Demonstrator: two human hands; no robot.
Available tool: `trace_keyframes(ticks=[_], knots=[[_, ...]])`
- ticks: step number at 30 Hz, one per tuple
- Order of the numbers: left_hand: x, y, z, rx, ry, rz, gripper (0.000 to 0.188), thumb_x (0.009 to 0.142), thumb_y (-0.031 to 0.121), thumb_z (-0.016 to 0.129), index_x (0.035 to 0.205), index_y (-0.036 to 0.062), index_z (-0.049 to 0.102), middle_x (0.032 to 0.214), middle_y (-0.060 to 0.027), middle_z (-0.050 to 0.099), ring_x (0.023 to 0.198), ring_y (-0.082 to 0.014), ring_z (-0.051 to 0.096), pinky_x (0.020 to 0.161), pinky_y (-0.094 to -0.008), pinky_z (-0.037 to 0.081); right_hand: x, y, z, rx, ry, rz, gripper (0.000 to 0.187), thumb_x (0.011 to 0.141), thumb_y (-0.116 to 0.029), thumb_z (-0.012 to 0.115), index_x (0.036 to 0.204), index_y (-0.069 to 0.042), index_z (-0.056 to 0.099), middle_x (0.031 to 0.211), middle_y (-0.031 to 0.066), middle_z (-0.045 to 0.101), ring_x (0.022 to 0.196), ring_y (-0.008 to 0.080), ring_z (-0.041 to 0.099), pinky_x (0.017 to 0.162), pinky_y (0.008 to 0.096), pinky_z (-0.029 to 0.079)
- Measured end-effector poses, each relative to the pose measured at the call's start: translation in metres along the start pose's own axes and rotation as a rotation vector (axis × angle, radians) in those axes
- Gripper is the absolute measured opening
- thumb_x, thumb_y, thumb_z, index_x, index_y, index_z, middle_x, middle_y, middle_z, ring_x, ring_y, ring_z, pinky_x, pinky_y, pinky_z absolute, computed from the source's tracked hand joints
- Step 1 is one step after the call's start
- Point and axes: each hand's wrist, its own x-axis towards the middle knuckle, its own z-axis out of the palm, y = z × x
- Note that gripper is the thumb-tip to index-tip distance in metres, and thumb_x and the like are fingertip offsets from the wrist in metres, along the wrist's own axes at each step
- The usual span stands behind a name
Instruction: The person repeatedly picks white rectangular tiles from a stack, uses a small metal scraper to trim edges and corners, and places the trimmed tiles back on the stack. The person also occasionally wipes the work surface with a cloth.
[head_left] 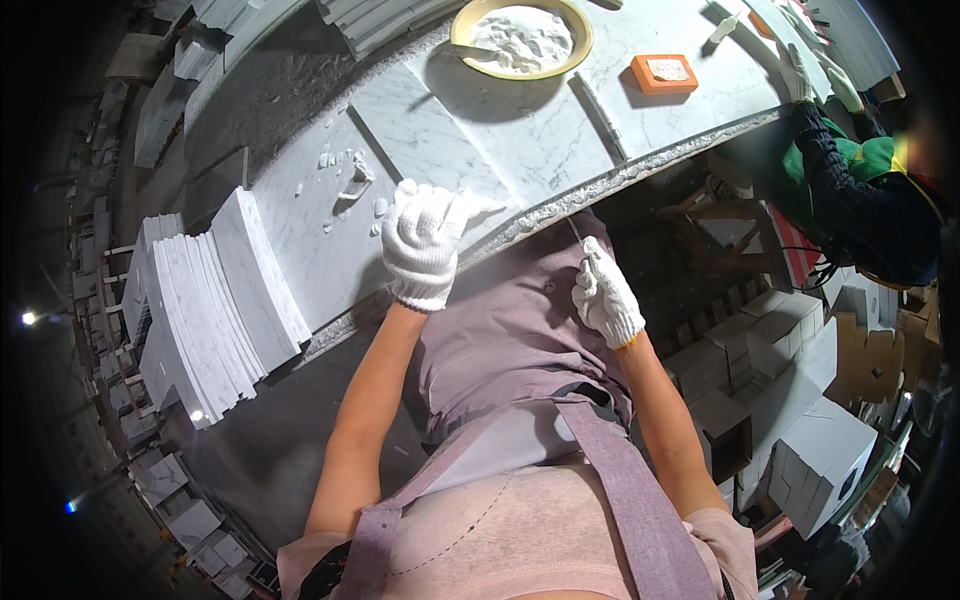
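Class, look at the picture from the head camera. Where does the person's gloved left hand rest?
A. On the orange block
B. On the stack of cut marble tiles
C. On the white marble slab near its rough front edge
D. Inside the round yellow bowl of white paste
C: the left hand in a white knit glove lies flat on the marble slab just behind its rough edge, apart from the bowl, tile stack and orange block.

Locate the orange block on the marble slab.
In the head view, the orange block lies at upper right on the white marble slab, just right of the yellow bowl of white paste, near a co-worker's gloved hand.
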Motion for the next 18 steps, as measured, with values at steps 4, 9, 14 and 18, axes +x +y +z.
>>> trace_keyframes(ticks=[4, 9, 14, 18], knots=[[0.0007, 0.0003, -0.0013, 0.013, -0.017, 0.013, 0.042, 0.077, 0.006, 0.079, 0.115, 0.0229, 0.078, 0.121, 0.0006, 0.067, 0.122, -0.0265, 0.061, 0.110, -0.0510, 0.050, 0.0008, -0.0007, -0.0025, -0.004, -0.003, 0.012, 0.021, 0.107, -0.017, 0.066, 0.128, -0.016, 0.064, 0.084, -0.0050, 0.063, 0.065, 0.0060, 0.059, 0.055, 0.0209, 0.048], [0.0020, 0.0012, -0.0039, 0.008, -0.046, 0.002, 0.043, 0.078, 0.006, 0.079, 0.116, 0.0245, 0.078, 0.121, 0.0006, 0.067, 0.124, -0.0283, 0.060, 0.112, -0.0529, 0.048, 0.0010, -0.0016, -0.0044, 0.002, -0.022, 0.026, 0.020, 0.107, -0.017, 0.066, 0.126, -0.016, 0.064, 0.084, -0.0047, 0.064, 0.066, 0.0063, 0.059, 0.056, 0.0210, 0.049], [0.0055, 0.0015, -0.0052, -0.024, -0.054, -0.011, 0.042, 0.078, 0.006, 0.082, 0.115, 0.0256, 0.078, 0.120, 0.0015, 0.067, 0.123, -0.0284, 0.060, 0.110, -0.0524, 0.049, 0.0015, -0.0006, -0.0036, 0.016, -0.022, 0.010, 0.019, 0.107, -0.017, 0.066, 0.126, -0.016, 0.064, 0.085, -0.0044, 0.064, 0.066, 0.0066, 0.060, 0.056, 0.0212, 0.049], [0.0072, 0.0021, -0.0044, -0.047, -0.025, -0.024, 0.041, 0.077, 0.006, 0.084, 0.113, 0.0256, 0.079, 0.118, 0.0022, 0.067, 0.122, -0.0275, 0.061, 0.107, -0.0503, 0.051, 0.0009, -0.0006, -0.0027, 0.008, -0.005, 0.013, 0.020, 0.107, -0.018, 0.066, 0.127, -0.016, 0.064, 0.085, -0.0045, 0.064, 0.066, 0.0064, 0.060, 0.055, 0.0212, 0.049]])
